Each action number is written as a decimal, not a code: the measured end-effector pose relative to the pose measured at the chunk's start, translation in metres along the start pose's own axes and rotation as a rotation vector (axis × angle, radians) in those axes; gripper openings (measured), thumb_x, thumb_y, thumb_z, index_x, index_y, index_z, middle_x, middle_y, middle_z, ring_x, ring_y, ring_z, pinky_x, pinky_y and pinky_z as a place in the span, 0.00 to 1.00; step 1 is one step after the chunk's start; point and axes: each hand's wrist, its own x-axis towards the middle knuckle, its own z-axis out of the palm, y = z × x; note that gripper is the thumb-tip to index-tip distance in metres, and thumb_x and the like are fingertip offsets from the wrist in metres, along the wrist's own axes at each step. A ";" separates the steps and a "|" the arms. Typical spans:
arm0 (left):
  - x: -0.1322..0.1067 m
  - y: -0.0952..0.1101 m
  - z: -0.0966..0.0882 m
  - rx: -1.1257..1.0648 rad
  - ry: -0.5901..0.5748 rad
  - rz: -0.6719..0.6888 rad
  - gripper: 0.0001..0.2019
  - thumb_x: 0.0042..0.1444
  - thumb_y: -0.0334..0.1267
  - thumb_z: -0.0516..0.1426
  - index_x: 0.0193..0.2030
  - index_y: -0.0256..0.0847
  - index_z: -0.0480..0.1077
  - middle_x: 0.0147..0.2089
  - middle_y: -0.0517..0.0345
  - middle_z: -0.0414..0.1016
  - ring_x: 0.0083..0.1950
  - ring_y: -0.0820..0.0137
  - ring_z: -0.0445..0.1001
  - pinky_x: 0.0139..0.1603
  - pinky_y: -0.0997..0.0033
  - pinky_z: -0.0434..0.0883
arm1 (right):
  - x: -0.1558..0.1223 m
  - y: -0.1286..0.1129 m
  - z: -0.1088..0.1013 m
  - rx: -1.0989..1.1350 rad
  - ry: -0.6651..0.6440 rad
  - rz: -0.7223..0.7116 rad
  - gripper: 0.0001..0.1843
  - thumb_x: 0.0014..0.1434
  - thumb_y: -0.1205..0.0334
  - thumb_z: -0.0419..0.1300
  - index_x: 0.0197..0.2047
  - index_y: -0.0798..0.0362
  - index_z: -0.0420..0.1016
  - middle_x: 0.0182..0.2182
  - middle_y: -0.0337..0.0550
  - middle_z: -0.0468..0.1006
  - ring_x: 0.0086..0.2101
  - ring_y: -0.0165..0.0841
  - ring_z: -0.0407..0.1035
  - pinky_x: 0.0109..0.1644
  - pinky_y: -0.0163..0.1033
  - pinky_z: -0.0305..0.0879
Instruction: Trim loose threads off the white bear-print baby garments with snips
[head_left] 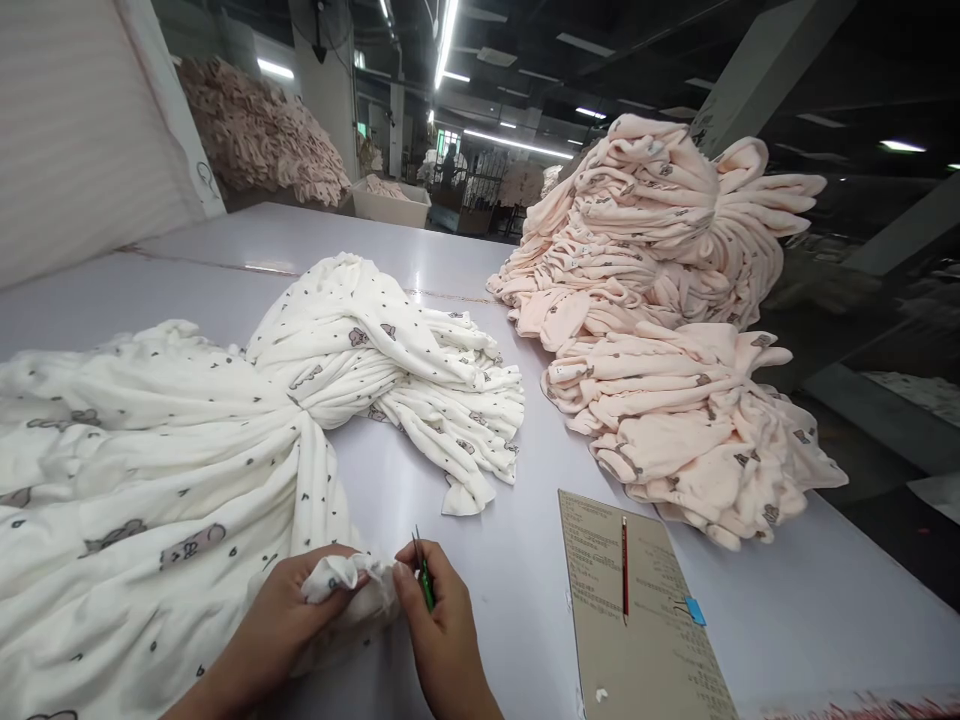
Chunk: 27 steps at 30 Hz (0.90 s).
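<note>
White printed fabric (202,440) lies bunched across the left of the table, gathered at its middle. My left hand (292,600) is closed on an edge of it, with a fold poking up between thumb and fingers. Close beside it on the right, my right hand (442,630) is closed around small green thread snips (425,580), their dark pointed blades sticking up past the fingers. The right thumb and fingertip meet the fabric's edge as well. Part of the snips is hidden inside the hand.
Pink printed fabric bundles (645,260) are heaped at the right side of the table (517,590). A written-on cardboard sheet (600,650) with a red pencil (625,570) lies front right. Behind stand a white bin (390,207) and another pink heap (255,135).
</note>
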 end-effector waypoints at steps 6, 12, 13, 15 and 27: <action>-0.001 0.003 0.001 -0.023 0.068 -0.027 0.12 0.50 0.47 0.60 0.28 0.40 0.72 0.27 0.63 0.72 0.32 0.69 0.67 0.34 0.78 0.65 | -0.013 0.014 0.001 -0.175 -0.085 -0.128 0.12 0.60 0.53 0.54 0.38 0.52 0.72 0.28 0.39 0.71 0.29 0.32 0.65 0.32 0.32 0.59; -0.003 0.002 0.005 -0.009 0.009 0.025 0.14 0.53 0.49 0.57 0.29 0.40 0.72 0.28 0.60 0.75 0.32 0.68 0.70 0.35 0.77 0.67 | -0.012 0.014 0.014 -0.295 -0.045 -0.136 0.11 0.59 0.54 0.53 0.38 0.51 0.71 0.24 0.37 0.71 0.25 0.32 0.65 0.27 0.32 0.56; -0.003 0.001 0.005 -0.015 -0.003 0.040 0.14 0.53 0.49 0.57 0.30 0.40 0.73 0.28 0.61 0.75 0.32 0.68 0.70 0.35 0.77 0.67 | -0.012 0.014 0.015 -0.304 -0.039 -0.137 0.11 0.60 0.54 0.52 0.37 0.51 0.70 0.23 0.36 0.70 0.24 0.32 0.64 0.27 0.32 0.55; -0.005 0.001 0.004 -0.010 -0.027 0.074 0.13 0.54 0.48 0.56 0.31 0.41 0.73 0.28 0.61 0.76 0.32 0.68 0.71 0.35 0.77 0.68 | -0.013 0.013 0.015 -0.316 -0.024 -0.136 0.12 0.60 0.53 0.51 0.34 0.51 0.69 0.21 0.36 0.67 0.23 0.31 0.63 0.26 0.32 0.54; -0.007 0.012 0.011 -0.025 0.063 -0.021 0.15 0.49 0.49 0.59 0.23 0.39 0.71 0.23 0.62 0.69 0.28 0.71 0.64 0.29 0.79 0.64 | -0.019 0.013 -0.001 -0.094 -0.065 -0.033 0.16 0.62 0.51 0.51 0.33 0.53 0.71 0.19 0.35 0.63 0.23 0.30 0.62 0.24 0.30 0.56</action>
